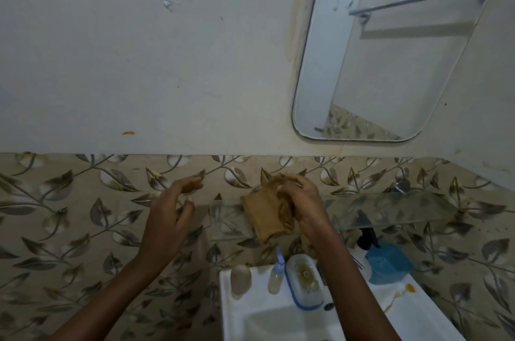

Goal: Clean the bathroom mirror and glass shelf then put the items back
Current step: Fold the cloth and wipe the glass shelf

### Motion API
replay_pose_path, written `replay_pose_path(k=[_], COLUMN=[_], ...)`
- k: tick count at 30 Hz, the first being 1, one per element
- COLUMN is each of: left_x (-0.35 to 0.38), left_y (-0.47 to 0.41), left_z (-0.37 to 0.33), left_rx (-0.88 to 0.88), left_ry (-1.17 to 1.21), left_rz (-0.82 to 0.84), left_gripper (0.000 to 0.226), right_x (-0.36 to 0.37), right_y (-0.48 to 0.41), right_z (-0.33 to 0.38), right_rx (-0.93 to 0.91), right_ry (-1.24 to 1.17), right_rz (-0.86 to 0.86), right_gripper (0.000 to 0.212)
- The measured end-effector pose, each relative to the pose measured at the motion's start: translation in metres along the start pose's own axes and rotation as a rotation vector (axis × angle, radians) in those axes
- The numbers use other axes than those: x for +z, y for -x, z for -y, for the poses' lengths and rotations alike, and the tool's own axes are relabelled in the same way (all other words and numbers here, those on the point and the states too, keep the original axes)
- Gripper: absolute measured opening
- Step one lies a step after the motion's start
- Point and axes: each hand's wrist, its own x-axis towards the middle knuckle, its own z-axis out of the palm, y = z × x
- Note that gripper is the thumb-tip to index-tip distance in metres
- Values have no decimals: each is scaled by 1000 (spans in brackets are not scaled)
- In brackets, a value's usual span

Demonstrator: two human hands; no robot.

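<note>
My right hand (302, 201) grips a tan cloth (264, 215), which lies bunched on the left part of the glass shelf (390, 207). The shelf is bare apart from the cloth. My left hand (170, 218) hovers to the left of the shelf with relaxed fingers and holds nothing. The mirror (384, 62) hangs on the wall above the shelf at the upper right. Standing on the white sink rim (250, 301) are the shelf items: a beige bottle (241, 280), a small pump bottle (276, 276), a blue-rimmed soap dish (305, 282), a black pump dispenser (367, 237) and a blue container (388, 262).
Leaf-patterned tiles (83, 215) cover the lower wall, with plain wall above. A towel rail shows as a reflection in the mirror. An orange stain (409, 288) marks the sink's right rim. The basin opens at the bottom centre.
</note>
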Motion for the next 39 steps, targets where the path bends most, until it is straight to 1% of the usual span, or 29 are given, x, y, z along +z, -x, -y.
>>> replay_pose_path(k=[2, 6, 8, 10, 11, 13, 14, 15, 17, 20, 22, 24, 28, 33, 36, 37, 39], left_x=[2, 5, 7, 6, 5, 4, 3, 2, 0, -2, -3, -3, -3, 4, 10, 12, 16], left_y=[1, -1, -3, -3, -2, 0, 0, 1, 2, 4, 3, 2, -1, -4, -6, -7, -10], left_z=[4, 6, 5, 6, 7, 9, 10, 11, 13, 15, 17, 17, 16, 18, 18, 17, 15], left_rx=[-1, -3, 11, 25, 28, 28, 29, 30, 29, 8, -3, -3, 6, 5, -1, 5, 22], left_ry=[-14, -41, -50, -53, -51, -45, -44, -46, -48, -47, -59, -70, -67, -26, -17, -9, 4], left_rz=[25, 39, 38, 37, 37, 36, 36, 38, 43, 46, 39, 32, 25, 36, 43, 50, 63], left_gripper=[32, 32, 32, 31, 31, 35, 37, 39, 40, 38, 34, 32, 32, 32, 32, 33, 36], right_x=[-14, -17, -11, -1, 4, 14, 20, 28, 45, 73, 91, 102, 98, 75, 56, 49, 32], right_y=[-4, -3, -1, 6, 12, 20, 23, 26, 32, 40, 45, 49, 52, 61, 57, 55, 56], right_z=[-6, -22, -29, -37, -40, -45, -47, -48, -47, -44, -45, -52, -61, -66, -79, -81, -80], right_rx=[-106, -362, -428, -383, -356, -377, -396, -410, -433, -466, -489, -580, -673, -819, -972, -1017, -1057], right_ry=[185, 533, 690, 802, 861, 972, 1005, 1018, 1013, 1045, 1051, 1057, 1124, 1217, 1163, 1139, 1122], right_rz=[-54, -75, -65, 28, 59, 55, 60, 79, 142, 232, 242, 181, 142, 171, 212, 225, 255], right_gripper=[22, 25, 29, 45, 58, 84, 89, 90, 83, 53, 47, 40, 38, 39, 39, 36, 34])
